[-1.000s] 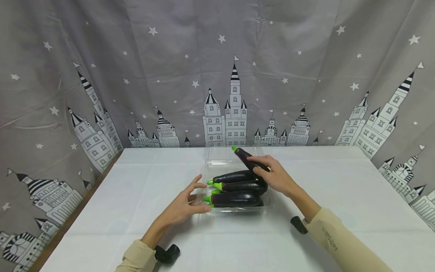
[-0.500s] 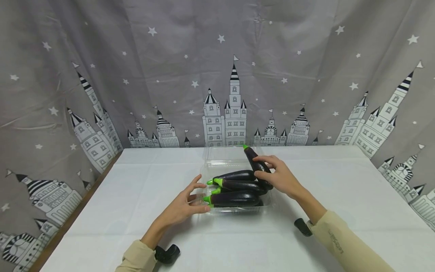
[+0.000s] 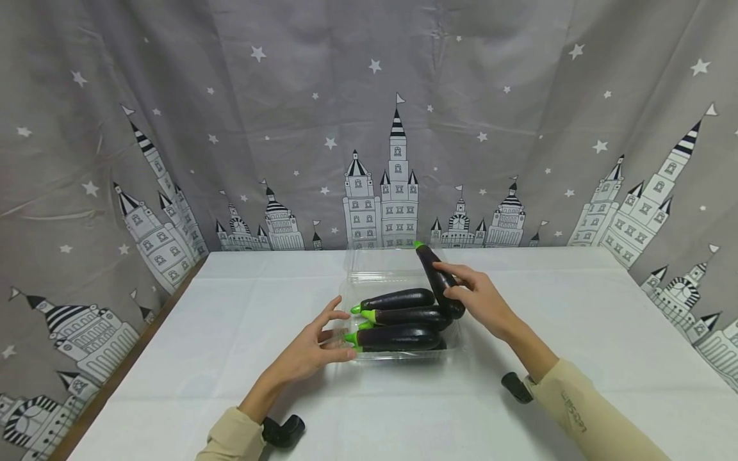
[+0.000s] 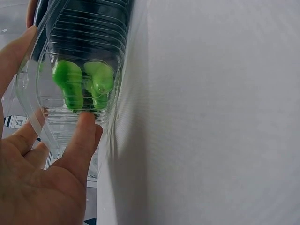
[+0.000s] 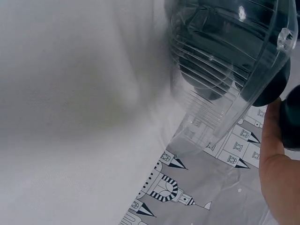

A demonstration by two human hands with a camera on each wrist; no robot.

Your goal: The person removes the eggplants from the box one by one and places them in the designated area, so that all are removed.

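Your right hand [image 3: 481, 299] grips an eggplant [image 3: 441, 283]; over the last second you've swung it from a slant to nearly crosswise over the three in the clear tray [image 3: 403, 354], its blunt end now touching them; your left hand [image 3: 314, 349] stays flat-fingered against the tray's left end, steadying it.

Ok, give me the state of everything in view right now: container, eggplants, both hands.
Clear plastic container: open, lid folded back, sitting on the table.
Eggplants in the container: lying flat, stacked, green stems to the left.
Held eggplant: tilted, stem up and away, lower end over the container's right side.
Right hand: grips the held eggplant.
Left hand: fingers straight, touching the container's left end.
Table: covered with a white cloth.
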